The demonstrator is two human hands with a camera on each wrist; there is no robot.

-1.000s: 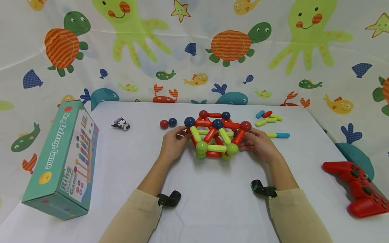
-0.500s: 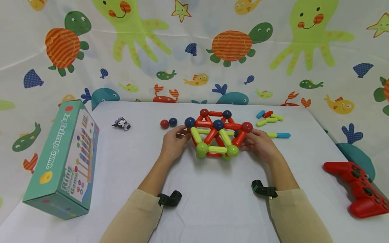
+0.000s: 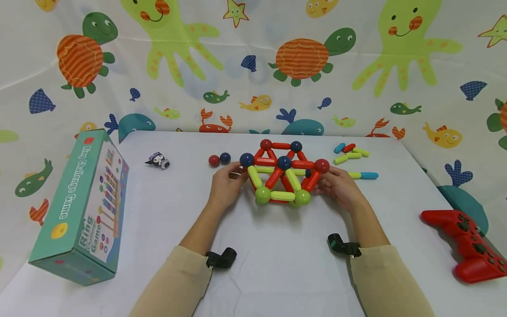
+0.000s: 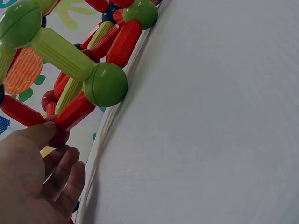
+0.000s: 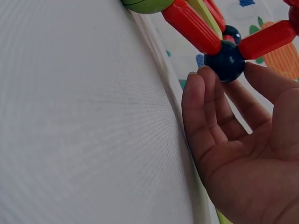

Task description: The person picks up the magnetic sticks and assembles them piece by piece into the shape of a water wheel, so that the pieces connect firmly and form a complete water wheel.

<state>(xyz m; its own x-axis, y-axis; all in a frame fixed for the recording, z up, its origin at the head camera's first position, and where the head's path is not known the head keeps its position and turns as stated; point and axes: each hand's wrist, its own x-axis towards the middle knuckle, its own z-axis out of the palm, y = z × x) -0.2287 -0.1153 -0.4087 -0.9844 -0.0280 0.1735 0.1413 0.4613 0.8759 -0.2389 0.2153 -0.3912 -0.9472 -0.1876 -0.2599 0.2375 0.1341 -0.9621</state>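
Note:
A frame of red and green rods joined by blue, red and green balls [image 3: 283, 176] stands at the middle of the white table [image 3: 277, 264]. My left hand [image 3: 229, 178] grips its left corner, fingers curled just under a dark blue ball [image 3: 247, 159]. In the left wrist view my thumb [image 4: 35, 135] presses a red ball [image 4: 60, 138] at the foot of the frame [image 4: 65, 53]. My right hand [image 3: 332, 181] grips the right corner below a red ball [image 3: 321, 165]. In the right wrist view its fingers [image 5: 205, 107] and thumb pinch a blue ball [image 5: 226, 60].
A teal game box [image 3: 81, 207] lies at the left. A small figurine [image 3: 158, 160] and two loose balls [image 3: 219, 159] sit behind my left hand. Loose rods [image 3: 350, 154] lie back right. A red game controller [image 3: 467, 244] rests near the right edge.
The frame has shifted very slightly between my hands; both hands keep the same hold.

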